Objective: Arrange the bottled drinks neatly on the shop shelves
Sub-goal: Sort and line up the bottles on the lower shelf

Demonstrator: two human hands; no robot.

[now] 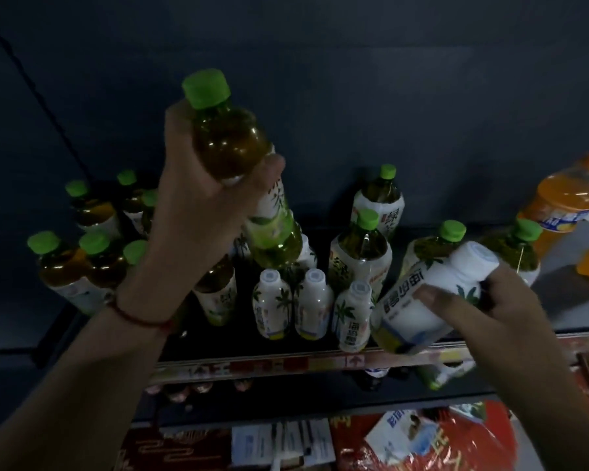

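Note:
My left hand (pixel 198 202) grips a green-capped tea bottle (pixel 232 141) and holds it tilted above the dark shelf (pixel 252 351). My right hand (pixel 483 311) holds a white palm-print drink bottle (pixel 422 300), tilted, at the shelf's front right. Three white palm-print bottles (pixel 310 304) stand upright in a row at the shelf front. Several green-capped tea bottles stand behind them: a group at the left (pixel 92 256) and others at the right (pixel 361 256).
An orange soda bottle (pixel 565 198) stands at the far right. A price strip (pixel 286 363) runs along the shelf's front edge. Below it lie more bottles and red packaged goods (pixel 439 436). A dark back wall rises behind the shelf.

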